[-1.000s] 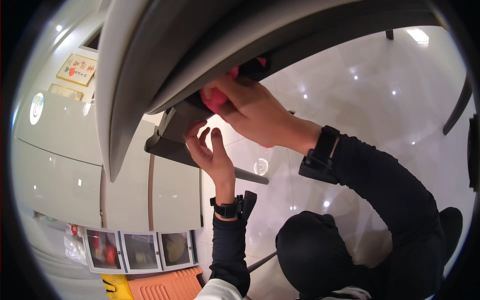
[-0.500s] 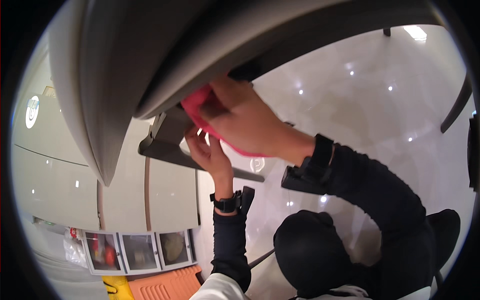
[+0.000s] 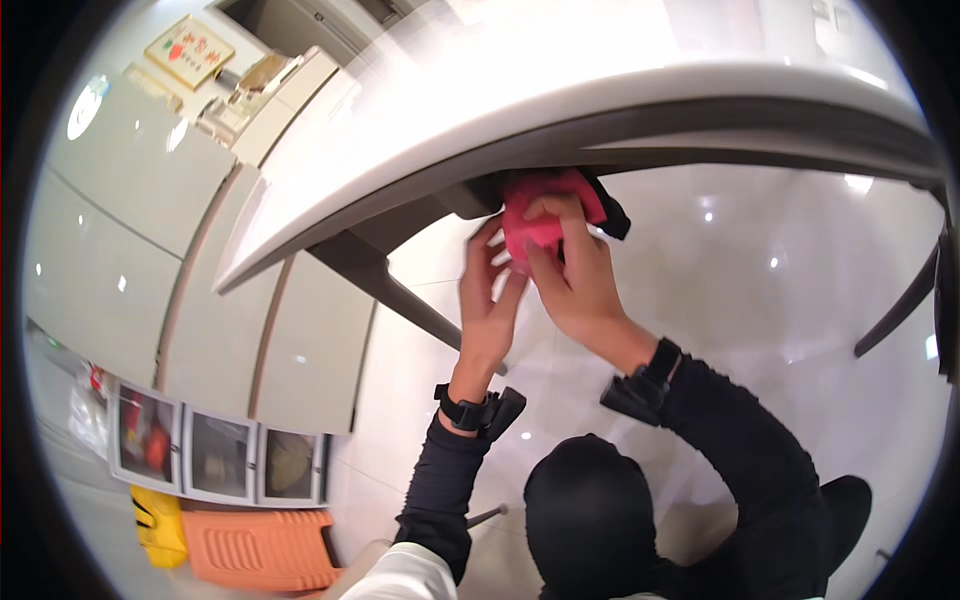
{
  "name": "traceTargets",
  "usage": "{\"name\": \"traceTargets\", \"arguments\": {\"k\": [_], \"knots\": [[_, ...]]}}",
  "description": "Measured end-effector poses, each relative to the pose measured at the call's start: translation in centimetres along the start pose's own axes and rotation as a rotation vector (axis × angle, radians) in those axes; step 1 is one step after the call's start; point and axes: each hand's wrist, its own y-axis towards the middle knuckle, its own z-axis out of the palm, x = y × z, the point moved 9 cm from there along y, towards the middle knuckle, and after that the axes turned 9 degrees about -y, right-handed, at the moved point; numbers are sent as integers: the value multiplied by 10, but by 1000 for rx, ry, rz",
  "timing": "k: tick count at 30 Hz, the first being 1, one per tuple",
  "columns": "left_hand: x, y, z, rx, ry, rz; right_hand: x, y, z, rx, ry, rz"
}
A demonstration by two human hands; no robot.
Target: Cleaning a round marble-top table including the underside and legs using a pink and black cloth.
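- We see both hands raised to the underside edge of a pale table (image 3: 560, 120), where a bright pink cloth (image 3: 545, 205) sits bunched just below the rim.
- Our right hand (image 3: 580, 285) is clamped on the pink cloth: its fingers curl over the front of the bundle and press it up toward the table's dark underside.
- Our left hand (image 3: 488, 300) stands just beside it, palm turned toward the cloth, fingers spread and touching its left lower edge; it holds nothing of its own that we can make out.
- The two hands are close together, nearly touching at the fingertips.
- The cloth lies straight ahead of and above both hands; bunched as it is, its longer side runs roughly along the table edge. The right hand is the nearer, being already on it.
- A dark piece (image 3: 610, 210) shows just behind the cloth on the right; we cannot tell what it is.
- What the cloth presses against is hidden by the cloth and fingers.
- Both wrists carry dark bands; pale cabinets (image 3: 150, 230) stand to the left.
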Motion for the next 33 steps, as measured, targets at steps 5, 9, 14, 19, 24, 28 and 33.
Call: {"name": "traceTargets", "arguments": {"k": [5, 9, 14, 19, 24, 28, 33], "knots": [[8, -29, 8, 138, -104, -91, 15, -30, -7, 231, -40, 95], [12, -38, 15, 158, -191, -54, 43, -39, -6, 477, -142, -43], [-12, -25, 53, 269, -96, -34, 53, -31, -45, 549, -357, -200], [-24, -3, 94, 345, 68, 13, 56, -27, -99, 575, -808, -149], [-31, 31, 184, 523, -11, 65, 34, -8, -181, 363, -890, -39], [-35, 36, 228, 617, 84, 95, 37, 34, -260, -3, -1045, -111], [-32, 49, 246, 659, 243, 201, 22, 82, -287, -325, -1599, -644]]}}
